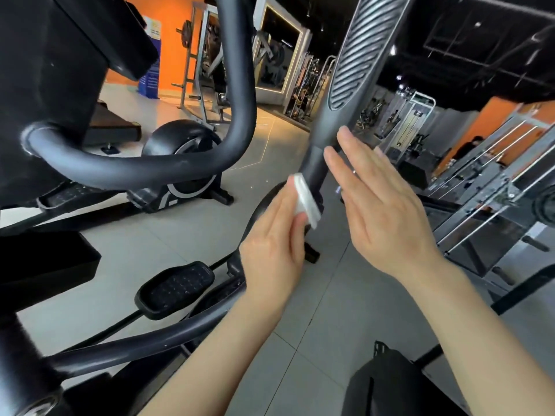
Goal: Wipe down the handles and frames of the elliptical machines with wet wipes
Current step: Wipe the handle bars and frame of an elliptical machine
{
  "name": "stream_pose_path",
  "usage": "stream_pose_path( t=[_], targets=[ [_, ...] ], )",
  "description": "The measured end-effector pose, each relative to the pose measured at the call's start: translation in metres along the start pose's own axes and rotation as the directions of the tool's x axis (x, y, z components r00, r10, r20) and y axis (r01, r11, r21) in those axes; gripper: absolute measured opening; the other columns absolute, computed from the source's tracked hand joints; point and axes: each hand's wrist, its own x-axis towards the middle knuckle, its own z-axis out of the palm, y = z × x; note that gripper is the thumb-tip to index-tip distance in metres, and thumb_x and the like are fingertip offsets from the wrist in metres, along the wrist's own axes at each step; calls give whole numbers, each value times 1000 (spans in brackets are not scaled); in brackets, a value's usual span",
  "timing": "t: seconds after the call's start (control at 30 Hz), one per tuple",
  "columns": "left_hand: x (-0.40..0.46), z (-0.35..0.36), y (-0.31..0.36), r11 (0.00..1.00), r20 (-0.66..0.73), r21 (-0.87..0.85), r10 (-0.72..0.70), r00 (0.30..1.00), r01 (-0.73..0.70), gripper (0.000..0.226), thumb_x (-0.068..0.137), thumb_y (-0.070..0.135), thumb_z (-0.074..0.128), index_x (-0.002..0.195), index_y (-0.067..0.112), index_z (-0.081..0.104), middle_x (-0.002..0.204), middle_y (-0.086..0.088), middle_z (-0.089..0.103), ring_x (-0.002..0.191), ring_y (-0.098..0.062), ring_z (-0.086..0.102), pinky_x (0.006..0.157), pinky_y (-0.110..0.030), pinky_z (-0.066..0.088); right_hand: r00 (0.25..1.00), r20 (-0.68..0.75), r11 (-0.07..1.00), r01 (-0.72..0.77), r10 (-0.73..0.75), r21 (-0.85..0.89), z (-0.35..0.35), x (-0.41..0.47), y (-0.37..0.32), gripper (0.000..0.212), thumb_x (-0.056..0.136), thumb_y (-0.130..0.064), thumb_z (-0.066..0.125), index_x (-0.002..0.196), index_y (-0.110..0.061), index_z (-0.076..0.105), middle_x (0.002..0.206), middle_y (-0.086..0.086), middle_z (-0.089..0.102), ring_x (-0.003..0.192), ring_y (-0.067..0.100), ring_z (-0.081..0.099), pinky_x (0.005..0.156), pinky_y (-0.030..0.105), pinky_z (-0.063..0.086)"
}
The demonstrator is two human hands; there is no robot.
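Head view. Two bare forearms reach forward over the grey tiled floor. Left, a curved black tubular frame bar and a black oval foot pedal crowd the foreground. The left hand pinches a folded white wet wipe against the dark grey upright handle post below its ribbed grip. The right hand, flat and spread wide, holds nothing, fingertips near the post.

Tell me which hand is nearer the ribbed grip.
Right. The right hand reaches just below the ribbed grip; the left hand, holding the wipe, sits lower on the bar.
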Motion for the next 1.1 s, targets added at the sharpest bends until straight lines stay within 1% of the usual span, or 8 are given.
stream_pose_path(
  t=[0.13,0.23,0.37,0.43,0.57,0.7,0.9,1.1],
  targets=[
    [-60,-13,-39,985,58,151,-92,994,83,44,94,32,50,132,14,61,103,0,73,87,-12,60,69,-11,34,1000,8,1000,-23,23,14,3,0,-5,55,98,4,43,150,-5,29,158,5,18,147,20,23,122,38,17],
    [-51,-16,-42,976,49,214,-38,998,26,39,89,37,56,112,9,70,82,-1,68,70,-17,58,61,-17,30,999,-1,998,-49,49,27,5,2,-8,53,98,4,44,149,-3,31,158,11,23,147,25,26,122,40,18],
    [8,-13,-12,993,-28,116,20,999,-17,39,86,45,63,98,9,72,100,-4,66,80,-24,63,63,-29,46,998,-67,999,-2,0,-36,-8,6,-3,51,95,7,50,144,-3,43,152,14,37,143,29,31,121,44,19],
    [37,-8,8,998,-90,35,48,995,-45,38,87,42,65,97,5,71,104,-8,63,86,-21,61,70,-25,45,997,-76,998,11,-15,-64,-18,13,3,50,95,5,51,144,-3,43,152,15,37,143,30,31,121,47,20],
    [58,5,31,997,-151,-83,-24,988,11,40,90,41,61,95,3,68,88,-4,66,77,-18,57,69,-22,44,998,-45,994,44,-49,-97,-28,28,11,53,95,2,51,146,-4,40,154,15,35,144,29,29,121,48,22],
    [38,13,23,1000,-154,-13,-29,988,28,48,97,45,49,122,9,67,75,2,60,73,-12,46,68,-17,32,998,-42,997,45,-47,-58,-27,28,13,51,95,4,49,145,-2,40,154,16,34,145,29,30,119,48,26],
    [-22,5,-21,992,-59,101,-73,996,79,43,93,42,53,110,8,73,69,11,38,69,-6,26,62,-18,24,999,-14,998,42,-43,-47,-25,28,13,49,98,4,44,147,0,37,155,19,29,145,30,29,120,44,25],
    [12,1,5,995,-83,-87,-59,995,52,45,95,40,53,121,6,67,105,-6,66,92,-13,57,79,-17,42,1000,-16,1000,9,-9,-17,-20,28,8,53,96,6,45,148,2,35,156,20,28,147,30,26,120,45,24]
  ],
)
